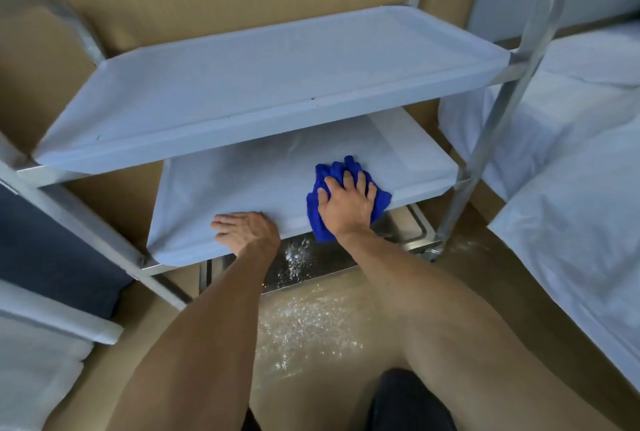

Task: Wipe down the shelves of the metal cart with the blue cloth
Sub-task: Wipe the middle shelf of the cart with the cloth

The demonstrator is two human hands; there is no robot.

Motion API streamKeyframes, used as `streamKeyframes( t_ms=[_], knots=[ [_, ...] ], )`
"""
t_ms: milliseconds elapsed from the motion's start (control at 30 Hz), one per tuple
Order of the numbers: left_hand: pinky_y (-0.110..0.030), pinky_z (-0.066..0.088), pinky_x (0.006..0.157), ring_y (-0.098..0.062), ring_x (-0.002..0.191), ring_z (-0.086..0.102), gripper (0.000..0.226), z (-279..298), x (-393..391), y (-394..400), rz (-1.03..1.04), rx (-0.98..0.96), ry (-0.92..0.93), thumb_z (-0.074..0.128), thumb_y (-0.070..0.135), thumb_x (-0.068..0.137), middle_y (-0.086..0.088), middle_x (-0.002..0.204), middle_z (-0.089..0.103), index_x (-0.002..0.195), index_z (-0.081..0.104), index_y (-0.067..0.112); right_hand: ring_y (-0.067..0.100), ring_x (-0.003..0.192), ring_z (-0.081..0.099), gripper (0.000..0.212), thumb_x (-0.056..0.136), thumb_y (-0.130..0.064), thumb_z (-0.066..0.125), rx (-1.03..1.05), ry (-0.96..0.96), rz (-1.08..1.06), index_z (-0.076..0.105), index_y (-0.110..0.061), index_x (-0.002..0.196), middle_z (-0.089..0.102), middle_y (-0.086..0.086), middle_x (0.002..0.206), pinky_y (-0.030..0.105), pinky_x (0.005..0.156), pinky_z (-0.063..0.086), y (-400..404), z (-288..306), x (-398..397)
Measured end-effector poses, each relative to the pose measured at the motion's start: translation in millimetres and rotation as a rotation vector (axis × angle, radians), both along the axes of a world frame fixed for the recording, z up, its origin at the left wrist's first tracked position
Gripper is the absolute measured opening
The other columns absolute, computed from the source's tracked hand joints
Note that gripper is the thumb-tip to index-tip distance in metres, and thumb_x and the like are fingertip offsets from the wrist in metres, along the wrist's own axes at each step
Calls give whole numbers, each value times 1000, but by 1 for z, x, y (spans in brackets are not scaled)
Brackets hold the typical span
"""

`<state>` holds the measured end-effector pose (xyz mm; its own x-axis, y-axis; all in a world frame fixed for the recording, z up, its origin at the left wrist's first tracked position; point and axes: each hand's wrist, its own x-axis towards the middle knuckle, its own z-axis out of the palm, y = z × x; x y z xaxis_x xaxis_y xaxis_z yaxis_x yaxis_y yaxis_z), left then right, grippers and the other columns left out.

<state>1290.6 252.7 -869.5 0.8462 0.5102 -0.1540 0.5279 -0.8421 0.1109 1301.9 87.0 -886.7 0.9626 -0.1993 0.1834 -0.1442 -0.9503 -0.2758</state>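
White-filmed middle shelf [263,181] under blue cloth [346,195]; powder-strewn floor [311,326].

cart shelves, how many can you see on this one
3. The top shelf is nearest the camera, the middle shelf is under the blue cloth, and the bottom shelf is mostly hidden, dusted with white powder.

Right hand [348,204] on blue cloth [346,167], left hand [244,230] on middle shelf [242,181]
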Motion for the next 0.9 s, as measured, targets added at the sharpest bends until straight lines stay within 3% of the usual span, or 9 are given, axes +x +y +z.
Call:
streamKeyframes(
  t_ms=[133, 300, 433, 667, 800, 900],
  knots=[
    [-52, 26, 112, -46, 142, 18, 66, -11, 0, -5, 29, 31, -80, 23, 32, 100, -32, 155, 17, 148, 18, -13, 37, 144, 26, 42, 100, -45, 31, 63, -25, -299, 57, -29, 129, 43, 10, 150, 55, 115, 17, -83, -3, 16],
    [-54, 25, 112, -48, 141, 19, 64, -20, 2, -6, 49, 62, -108, 25, 31, 99, -33, 153, 19, 146, 22, -12, 36, 149, 17, 46, 102, -40, 39, 310, -226, -602, 48, -25, 144, 28, 10, 161, 53, 119, 12, -148, -11, 18],
    [-53, 25, 111, -48, 140, 20, 62, -21, 4, -9, 56, 82, -100, 28, 28, 97, -33, 153, 20, 146, 26, -10, 36, 150, 13, 48, 98, -37, 43, 420, -319, -653, 51, -23, 143, 29, 9, 161, 53, 121, 14, -122, -16, 19],
    [-53, 21, 113, -46, 143, 15, 60, -20, 6, -7, 68, 70, -93, 26, 26, 99, -30, 155, 16, 149, 22, -6, 39, 150, 10, 45, 89, -30, 60, 544, -360, -552, 60, -23, 133, 33, 11, 159, 58, 119, 17, 10, -11, 4],
    [-52, 24, 111, -45, 142, 18, 60, -20, 7, -7, 66, 102, -69, 27, 27, 99, -30, 155, 18, 148, 24, -6, 34, 150, 14, 48, 92, -28, 57, 528, -335, -552, 54, -26, 139, 34, 7, 159, 53, 119, 10, -28, -14, 16],
    [-52, 26, 109, -45, 140, 20, 58, -19, 8, -8, 83, 110, -86, 27, 26, 98, -30, 154, 20, 146, 27, -7, 35, 148, 22, 45, 99, -30, 46, 624, -470, -677, 52, -19, 142, 38, 12, 156, 50, 119, 15, -88, -21, 31]
  ],
)
